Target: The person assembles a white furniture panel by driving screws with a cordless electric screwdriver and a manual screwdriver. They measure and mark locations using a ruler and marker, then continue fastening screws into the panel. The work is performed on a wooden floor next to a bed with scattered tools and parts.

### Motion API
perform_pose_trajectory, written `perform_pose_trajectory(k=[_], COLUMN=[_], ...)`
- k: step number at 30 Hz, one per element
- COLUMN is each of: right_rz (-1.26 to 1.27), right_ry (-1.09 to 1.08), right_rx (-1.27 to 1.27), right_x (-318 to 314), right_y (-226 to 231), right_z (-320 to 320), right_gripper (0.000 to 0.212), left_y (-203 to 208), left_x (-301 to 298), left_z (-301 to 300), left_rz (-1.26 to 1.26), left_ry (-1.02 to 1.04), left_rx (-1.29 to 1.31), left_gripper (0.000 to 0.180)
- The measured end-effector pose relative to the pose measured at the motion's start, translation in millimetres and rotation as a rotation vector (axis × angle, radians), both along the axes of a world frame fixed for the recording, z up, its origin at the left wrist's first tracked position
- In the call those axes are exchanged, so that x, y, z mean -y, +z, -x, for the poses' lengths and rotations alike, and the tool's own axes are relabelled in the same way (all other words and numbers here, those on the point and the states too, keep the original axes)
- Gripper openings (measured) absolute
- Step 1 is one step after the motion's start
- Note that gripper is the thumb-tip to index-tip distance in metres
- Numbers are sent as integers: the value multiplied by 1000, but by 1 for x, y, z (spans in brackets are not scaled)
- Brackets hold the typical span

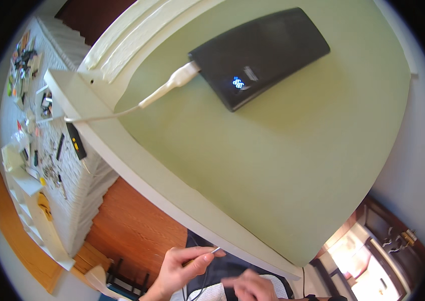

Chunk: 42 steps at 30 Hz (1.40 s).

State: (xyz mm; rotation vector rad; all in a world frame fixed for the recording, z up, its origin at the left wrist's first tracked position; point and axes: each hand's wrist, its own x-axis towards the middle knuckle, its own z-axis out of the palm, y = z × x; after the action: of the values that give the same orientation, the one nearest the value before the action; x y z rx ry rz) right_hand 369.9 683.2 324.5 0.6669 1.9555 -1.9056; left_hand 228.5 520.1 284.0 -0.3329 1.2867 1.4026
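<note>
From the person's head, the fisheye camera is looking down, sitting close over a green surface [318,150] that is filling the middle; the left hand [187,267] and right hand [253,287] are showing at the lower edge, and a white cover [79,188] is lying farther off at left.

Blur smears the right hand [252,287], while the left hand [185,267] looks sharper. Soft, fairly bright light covers the cream-rimmed pale green worktop [272,170] beyond the hands, with a faint shadow beside the black slab-shaped device [267,55], whose small blue-white display [238,83] glows. Burnt-out white glare [350,251] lies right of the hands. Fisheye distortion bends straight edges; the corners go black.
</note>
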Motion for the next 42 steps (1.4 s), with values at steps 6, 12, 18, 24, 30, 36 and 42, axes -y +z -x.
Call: perform_pose_trajectory(k=[6, 12, 18, 24, 30, 36, 42], right_rz=[429, 532, 397, 458, -456, -952, -730], right_ry=[-591, -784, -824, -785, -28, 475, 579], right_rx=[99, 62, 2, -52, 26, -221, -276], right_x=[37, 60, 68, 70, 31, -55, -37], right_y=[-40, -50, -55, -61, 15, 28, -13], right_z=[29, 59, 60, 53, 56, 129, 165], right_gripper=[20, 29, 29, 26, 28, 56, 58], left_y=[9, 8, -27, -22, -20, -37, -50], left_x=[-14, -2, 29, 23, 15, 26, 18], left_z=[-16, -4, 5, -7, 3, 6, -22], left_rz=[300, 196, -448, -106, -24, -550, -261], left_ry=[-456, -158, 370, -190, -293, 374, -2], left_rx=[-1267, -263, 1275, -259, -1066, 1209, -619], left_gripper=[15, 22, 51, 29, 15, 37, 27])
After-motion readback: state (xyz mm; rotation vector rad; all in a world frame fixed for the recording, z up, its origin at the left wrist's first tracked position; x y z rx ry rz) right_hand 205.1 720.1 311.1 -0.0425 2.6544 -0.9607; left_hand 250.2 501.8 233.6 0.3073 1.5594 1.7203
